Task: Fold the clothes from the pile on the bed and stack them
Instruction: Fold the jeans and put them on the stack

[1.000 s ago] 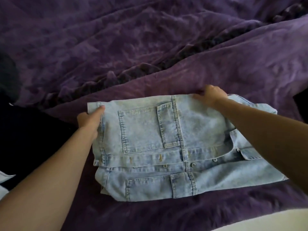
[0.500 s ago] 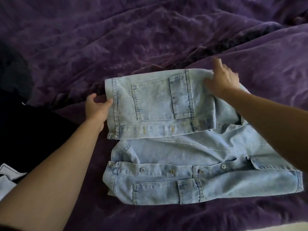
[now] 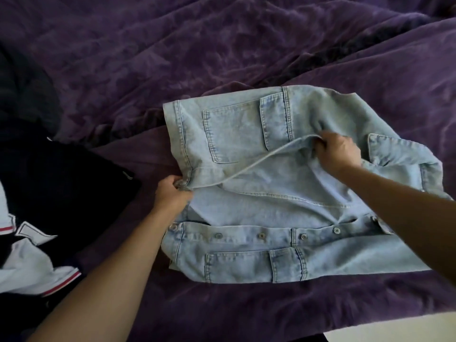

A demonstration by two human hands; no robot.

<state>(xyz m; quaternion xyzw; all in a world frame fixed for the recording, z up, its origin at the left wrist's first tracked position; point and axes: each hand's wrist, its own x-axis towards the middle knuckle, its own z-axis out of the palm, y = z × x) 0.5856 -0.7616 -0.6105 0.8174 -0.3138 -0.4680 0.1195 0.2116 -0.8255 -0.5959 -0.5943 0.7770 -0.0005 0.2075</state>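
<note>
A light blue denim jacket [image 3: 276, 203] lies on the purple bedspread [image 3: 222, 58], its button placket along the near side and a pocketed front panel on the far side. My left hand [image 3: 172, 193] grips the hem corner of that far panel at the jacket's left edge. My right hand [image 3: 338, 154] pinches the same panel's front edge near the jacket's middle, lifting it a little off the layer below. The inner lining shows between the two front panels.
A pile of dark clothes [image 3: 61, 183] lies at the left, with a white garment with red-striped trim [image 3: 32, 262] at its near side. Rumpled purple bedding fills the far side. A pale strip of floor or bed edge [image 3: 407, 327] shows at the bottom right.
The far front panel, earlier laid over the near one, has been swung back open. My hands went from its fold to its hem corner and front edge. The jacket now lies spread wider.
</note>
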